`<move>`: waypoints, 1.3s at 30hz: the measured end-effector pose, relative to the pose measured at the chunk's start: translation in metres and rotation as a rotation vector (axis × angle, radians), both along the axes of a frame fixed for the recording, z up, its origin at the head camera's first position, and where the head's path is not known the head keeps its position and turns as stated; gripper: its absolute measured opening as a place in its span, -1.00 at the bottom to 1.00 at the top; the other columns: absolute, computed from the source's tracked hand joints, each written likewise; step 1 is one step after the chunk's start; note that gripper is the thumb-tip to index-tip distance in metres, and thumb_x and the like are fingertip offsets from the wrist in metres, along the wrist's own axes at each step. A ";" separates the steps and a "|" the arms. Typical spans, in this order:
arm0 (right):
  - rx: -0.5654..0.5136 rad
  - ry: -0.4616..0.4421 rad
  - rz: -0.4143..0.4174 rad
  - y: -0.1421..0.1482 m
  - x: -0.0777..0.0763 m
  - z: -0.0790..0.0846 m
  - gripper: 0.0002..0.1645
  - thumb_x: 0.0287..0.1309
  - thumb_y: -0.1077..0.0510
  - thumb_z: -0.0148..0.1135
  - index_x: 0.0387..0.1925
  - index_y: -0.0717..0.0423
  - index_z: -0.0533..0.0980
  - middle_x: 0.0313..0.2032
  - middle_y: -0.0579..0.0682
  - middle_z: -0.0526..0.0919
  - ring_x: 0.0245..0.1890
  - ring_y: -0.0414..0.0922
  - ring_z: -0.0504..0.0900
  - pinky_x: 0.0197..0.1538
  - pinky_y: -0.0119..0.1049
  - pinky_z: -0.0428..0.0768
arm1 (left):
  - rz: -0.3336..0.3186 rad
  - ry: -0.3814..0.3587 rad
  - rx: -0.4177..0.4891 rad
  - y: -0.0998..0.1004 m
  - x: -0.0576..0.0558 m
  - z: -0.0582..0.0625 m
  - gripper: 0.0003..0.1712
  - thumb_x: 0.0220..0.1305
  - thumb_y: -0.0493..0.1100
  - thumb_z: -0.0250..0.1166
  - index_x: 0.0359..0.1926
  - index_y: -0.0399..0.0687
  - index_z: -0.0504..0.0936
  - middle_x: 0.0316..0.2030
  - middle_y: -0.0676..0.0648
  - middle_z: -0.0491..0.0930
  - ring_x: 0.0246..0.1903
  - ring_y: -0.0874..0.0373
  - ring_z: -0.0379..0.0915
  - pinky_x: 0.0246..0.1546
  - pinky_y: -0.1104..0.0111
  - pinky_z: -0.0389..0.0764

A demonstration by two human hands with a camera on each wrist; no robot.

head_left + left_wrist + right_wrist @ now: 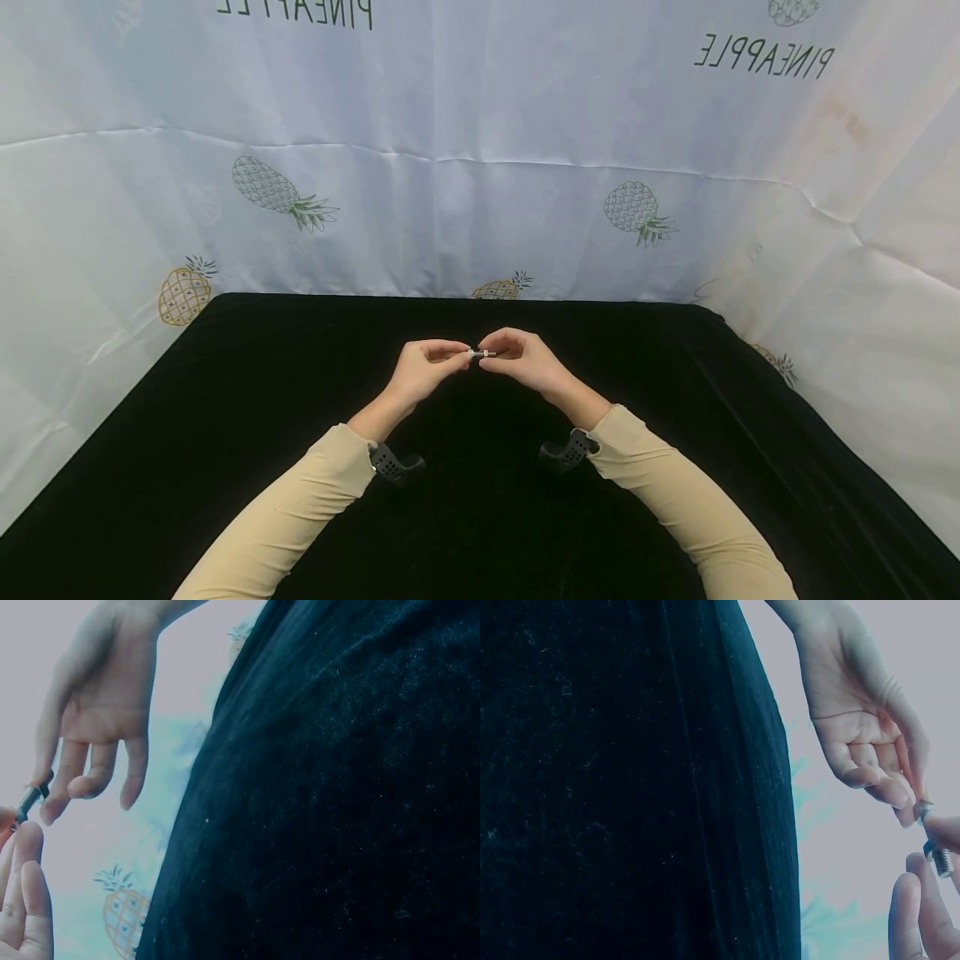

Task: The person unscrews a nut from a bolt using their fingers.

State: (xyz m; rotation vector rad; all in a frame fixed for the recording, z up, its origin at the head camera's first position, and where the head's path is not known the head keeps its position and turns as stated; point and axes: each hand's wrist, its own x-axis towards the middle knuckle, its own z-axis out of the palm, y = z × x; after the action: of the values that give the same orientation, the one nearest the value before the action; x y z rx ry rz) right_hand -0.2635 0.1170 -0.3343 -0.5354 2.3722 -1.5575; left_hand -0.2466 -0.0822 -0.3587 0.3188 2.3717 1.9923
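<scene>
A small metal bolt (480,353) lies level between my two hands, held above the black cloth. The fingertips of my left hand (426,367) pinch it at one end. From the other side my right hand (525,360) closes thumb and fingers around a small nut (930,848) on the shaft. Threads of the bolt (28,801) show between the fingertips in the left wrist view. In the right wrist view my left hand (862,727) is above and my right hand (922,915) below. The fingertips partly cover both metal pieces.
A black cloth (480,517) covers the table under both arms. Behind and at the sides hangs a white curtain (480,225) printed with pineapples. Dark wrist straps (393,464) sit at the cuffs of beige sleeves (300,500).
</scene>
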 end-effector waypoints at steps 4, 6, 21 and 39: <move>0.014 -0.042 -0.024 -0.001 -0.001 -0.001 -0.62 0.22 0.04 0.16 0.02 0.12 0.48 -0.03 0.13 0.60 -0.01 0.04 0.58 0.18 -0.01 0.48 | -0.006 0.000 -0.002 0.000 0.000 0.001 -0.72 0.23 -0.20 0.24 -0.08 -0.25 0.63 -0.17 -0.21 0.68 -0.22 0.18 0.64 0.02 0.26 0.60; 0.016 -0.066 -0.035 -0.001 -0.001 -0.001 -0.61 0.25 0.01 0.12 0.02 0.13 0.50 -0.05 0.14 0.63 0.02 0.09 0.57 0.20 0.01 0.46 | -0.009 -0.004 -0.004 -0.001 0.000 0.001 -0.72 0.23 -0.19 0.24 -0.07 -0.24 0.62 -0.16 -0.20 0.68 -0.21 0.18 0.64 0.03 0.26 0.59; -0.003 -0.054 -0.005 0.000 -0.001 -0.002 -0.55 0.22 0.06 0.16 0.09 0.21 0.43 0.00 0.16 0.58 0.00 0.08 0.56 0.19 0.00 0.47 | -0.007 0.012 -0.019 -0.001 0.000 0.000 -0.72 0.24 -0.18 0.23 -0.08 -0.24 0.63 -0.18 -0.20 0.69 -0.21 0.16 0.64 0.02 0.24 0.59; 0.017 -0.069 0.013 0.001 0.000 0.000 -0.58 0.27 0.04 0.11 0.09 0.15 0.44 -0.06 0.16 0.63 0.02 0.13 0.55 0.20 0.03 0.45 | -0.004 -0.002 -0.011 -0.001 0.002 0.002 -0.71 0.24 -0.19 0.24 -0.08 -0.25 0.63 -0.19 -0.19 0.69 -0.20 0.17 0.64 0.02 0.25 0.60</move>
State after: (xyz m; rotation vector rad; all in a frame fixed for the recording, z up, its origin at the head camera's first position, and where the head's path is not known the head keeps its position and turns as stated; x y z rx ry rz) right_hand -0.2639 0.1176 -0.3342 -0.4848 2.3241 -1.5235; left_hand -0.2449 -0.0832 -0.3563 0.3213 2.3779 1.9761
